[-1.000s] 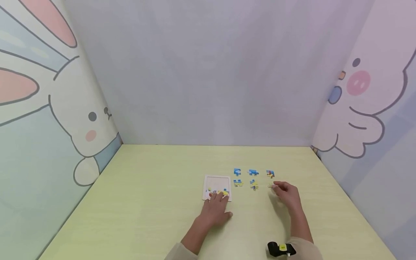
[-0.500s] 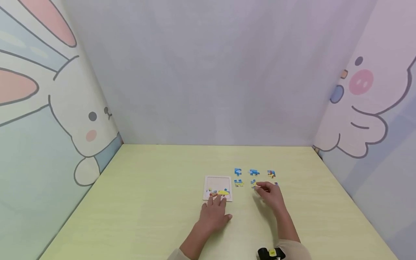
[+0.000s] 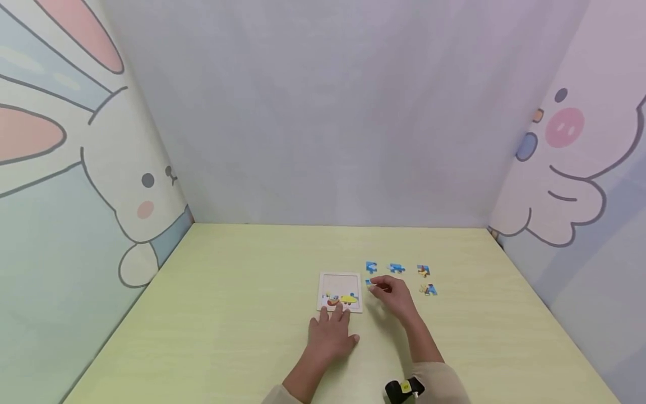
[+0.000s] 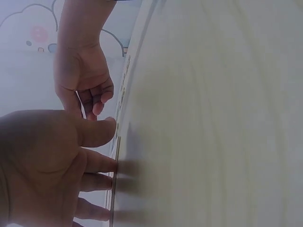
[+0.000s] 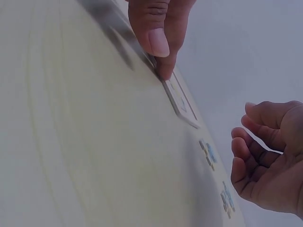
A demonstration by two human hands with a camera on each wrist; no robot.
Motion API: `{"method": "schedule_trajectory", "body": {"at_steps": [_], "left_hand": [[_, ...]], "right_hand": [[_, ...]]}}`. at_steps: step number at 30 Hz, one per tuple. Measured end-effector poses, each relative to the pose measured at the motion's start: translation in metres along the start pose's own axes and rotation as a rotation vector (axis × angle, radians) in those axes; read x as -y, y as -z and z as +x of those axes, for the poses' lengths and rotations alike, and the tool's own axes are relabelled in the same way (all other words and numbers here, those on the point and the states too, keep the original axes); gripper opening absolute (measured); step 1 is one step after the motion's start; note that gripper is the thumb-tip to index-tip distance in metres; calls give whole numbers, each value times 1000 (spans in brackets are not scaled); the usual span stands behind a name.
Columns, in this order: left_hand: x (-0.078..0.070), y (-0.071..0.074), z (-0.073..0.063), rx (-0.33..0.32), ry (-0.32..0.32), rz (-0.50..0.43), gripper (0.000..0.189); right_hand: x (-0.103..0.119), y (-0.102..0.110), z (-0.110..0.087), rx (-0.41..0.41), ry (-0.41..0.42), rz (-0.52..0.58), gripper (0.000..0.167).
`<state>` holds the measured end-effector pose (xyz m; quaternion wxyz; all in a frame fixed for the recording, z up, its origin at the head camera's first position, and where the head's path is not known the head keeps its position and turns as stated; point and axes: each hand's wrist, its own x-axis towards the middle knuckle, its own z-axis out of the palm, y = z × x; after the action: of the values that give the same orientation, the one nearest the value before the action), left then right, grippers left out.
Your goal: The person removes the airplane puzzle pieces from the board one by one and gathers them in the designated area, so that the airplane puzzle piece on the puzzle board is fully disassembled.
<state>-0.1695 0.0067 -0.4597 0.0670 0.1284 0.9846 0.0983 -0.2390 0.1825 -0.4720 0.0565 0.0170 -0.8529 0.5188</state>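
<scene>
A small puzzle tray [image 3: 340, 275] with a pale raised border lies on the table, its lower part filled with a colourful picture and its upper part bare. My left hand [image 3: 330, 336] touches the tray's near edge with spread, straight fingers; they meet the edge in the left wrist view too. My right hand [image 3: 396, 296] hovers low over the nearer row of loose pieces, fingers loosely bent, with nothing visible between them. Its fingertips partly cover a blue-and-yellow puzzle piece [image 3: 368, 283]. In the right wrist view, two loose puzzle pieces [image 5: 207, 153] lie on the table beside that hand [image 5: 274, 156].
Three more puzzle pieces form the back row: a blue one [image 3: 371, 267], another blue one [image 3: 396, 268] and a blue, red and yellow one [image 3: 423, 271]. A blue-and-yellow piece [image 3: 430, 289] lies right of my right hand. Cartoon-printed curtains surround the pale table [image 3: 242, 292].
My right hand has moved left along the nearer row, from the rightmost piece to the leftmost, uncovering the right one. My left hand has drawn slightly back toward the tray's near edge.
</scene>
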Motion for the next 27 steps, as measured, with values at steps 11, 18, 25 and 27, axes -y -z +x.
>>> {"method": "schedule_trajectory", "body": {"at_steps": [11, 18, 25, 27], "left_hand": [[9, -2, 4, 27, -19, -96, 60], [7, 0, 0, 43, -30, -107, 59], [7, 3, -2, 40, -39, -90, 64], [6, 4, -2, 40, -37, -80, 66]], "right_hand": [[6, -23, 21, 196, 168, -40, 17], [4, -38, 34, 314, 223, -76, 16], [9, -53, 45, 463, 330, -61, 16], [8, -57, 48, 491, 320, -60, 16]]}}
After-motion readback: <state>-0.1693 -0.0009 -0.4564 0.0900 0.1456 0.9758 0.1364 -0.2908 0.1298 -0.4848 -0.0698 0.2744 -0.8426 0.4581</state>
